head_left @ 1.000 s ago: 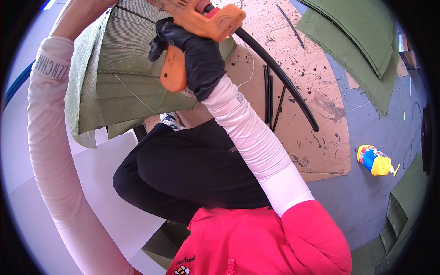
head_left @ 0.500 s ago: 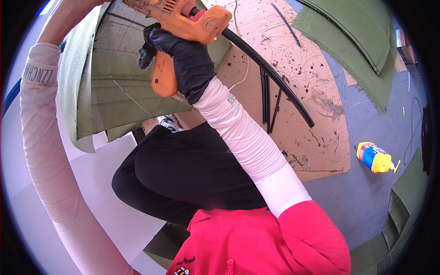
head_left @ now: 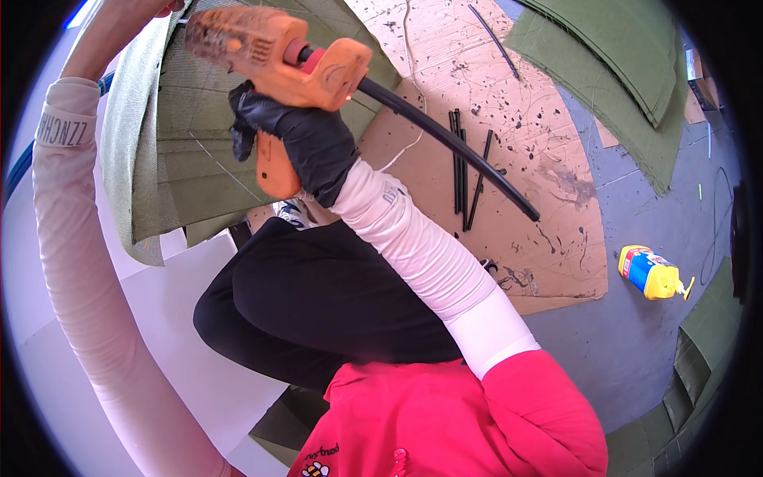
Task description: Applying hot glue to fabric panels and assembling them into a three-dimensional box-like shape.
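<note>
My right hand (head_left: 306,143), in a black glove, is wrapped round the handle of an orange hot glue gun (head_left: 238,40). A long black glue stick (head_left: 453,143) sticks out of the gun's back end and slants down to the right. The gun's front points left, over a curved green mesh panel (head_left: 207,159) with a pale edge. My left hand (head_left: 147,12) is at the top left by the panel's upper edge. Most of its fingers are cut off by the picture's rim, so its grip is hidden.
Several black glue sticks (head_left: 459,171) lie on a stained cardboard sheet (head_left: 556,262), with a white cord (head_left: 413,87) beside them. Green mesh sheets (head_left: 604,71) are stacked at the upper right. A yellow pump bottle (head_left: 656,274) lies on the grey floor (head_left: 572,350).
My right hand has shifted left and slightly down with the glue gun, bringing more of the gun's front into view. The left hand has barely moved.
</note>
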{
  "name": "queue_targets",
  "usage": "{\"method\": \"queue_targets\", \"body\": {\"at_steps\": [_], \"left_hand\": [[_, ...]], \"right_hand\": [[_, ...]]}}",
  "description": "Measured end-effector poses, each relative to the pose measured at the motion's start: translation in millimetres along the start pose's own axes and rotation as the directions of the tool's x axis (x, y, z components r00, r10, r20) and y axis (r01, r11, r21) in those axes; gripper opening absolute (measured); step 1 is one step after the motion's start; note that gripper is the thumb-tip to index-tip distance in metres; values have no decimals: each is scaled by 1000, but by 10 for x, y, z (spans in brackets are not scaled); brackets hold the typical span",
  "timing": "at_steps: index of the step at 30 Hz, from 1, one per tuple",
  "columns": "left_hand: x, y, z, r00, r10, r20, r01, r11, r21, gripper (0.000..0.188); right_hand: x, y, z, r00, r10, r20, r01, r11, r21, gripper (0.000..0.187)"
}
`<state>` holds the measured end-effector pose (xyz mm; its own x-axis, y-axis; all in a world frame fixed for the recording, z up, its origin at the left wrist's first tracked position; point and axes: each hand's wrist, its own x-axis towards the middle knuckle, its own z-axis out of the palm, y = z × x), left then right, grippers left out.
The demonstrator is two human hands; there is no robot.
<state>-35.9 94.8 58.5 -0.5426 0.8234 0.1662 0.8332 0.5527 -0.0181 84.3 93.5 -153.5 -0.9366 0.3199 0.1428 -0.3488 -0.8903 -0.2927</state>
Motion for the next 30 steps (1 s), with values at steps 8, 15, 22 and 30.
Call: {"method": "queue_targets", "body": {"at_steps": [8,15,22,30], "left_hand": [[-7,-75,-174,973,-174,149,206,949,-238,26],[-906,-468,268,902,-238,-359,226,971,-77,24],[-1121,-89,688,763,-374,-527,351,925,-148,34],[-1251,-176,653,743,-328,-583,396,918,-10,29]], "right_hand": [[-313,-133,23,978,193,81,-198,979,52,23],[-860,-583,-1760,874,291,-389,-282,956,83,30],[-2046,-1353,-4949,911,9,-412,-55,993,-100,35],[-2231,-842,-4340,741,293,-605,-219,956,194,57]]}}
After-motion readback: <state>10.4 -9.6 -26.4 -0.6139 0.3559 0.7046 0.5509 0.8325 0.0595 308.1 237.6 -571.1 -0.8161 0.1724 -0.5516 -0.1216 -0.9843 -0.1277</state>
